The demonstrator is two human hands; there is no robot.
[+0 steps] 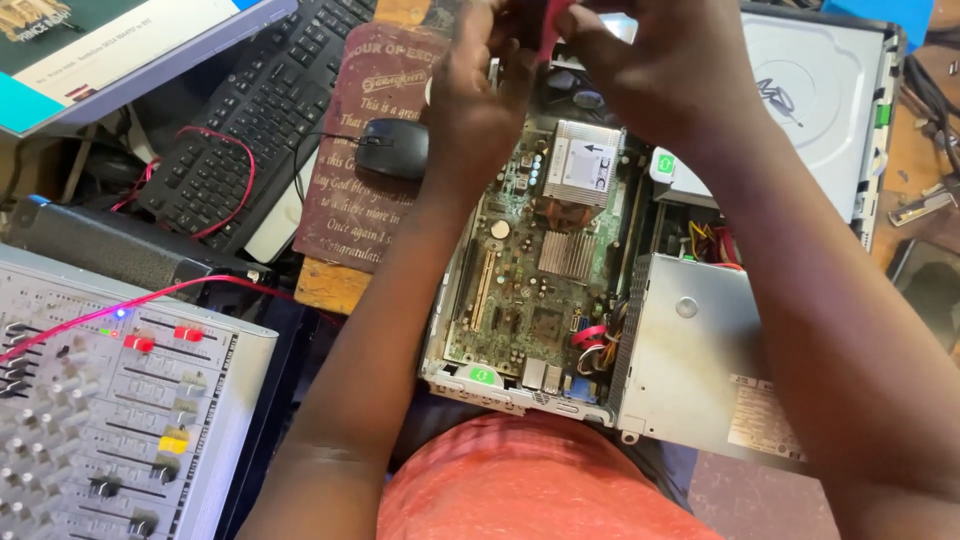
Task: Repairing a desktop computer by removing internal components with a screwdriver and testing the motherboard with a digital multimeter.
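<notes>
- Nearest you, the grey audio mixer with coloured slider caps (110,420) sits at your lower left, with a thin red wire (150,295) trailing across its top edge.
- Straight ahead, the open desktop computer case (560,300) lies flat, cover already off, with its green motherboard (520,270) bare; the silver power supply box (690,360) and the finned metal heatsink (582,165) are seated in place.
- A bundle of red cables (592,338) lies beside the power supply, inside the case.
- To the left, a black computer mouse (392,148) rests on a dark maroon printed plaque (365,200), with the black keyboard (265,110) beyond it.
- At the far end of the case, your left hand (475,95) and right hand (650,70) meet above the board. Both pinch a small red strip-like part (550,30); fingers narrow, closed on it.
- That red part is raised clear of the motherboard; its ends run out of view, so you cannot tell whether it is plugged in.
- The silver optical drive (815,100) lies at the far right.
</notes>
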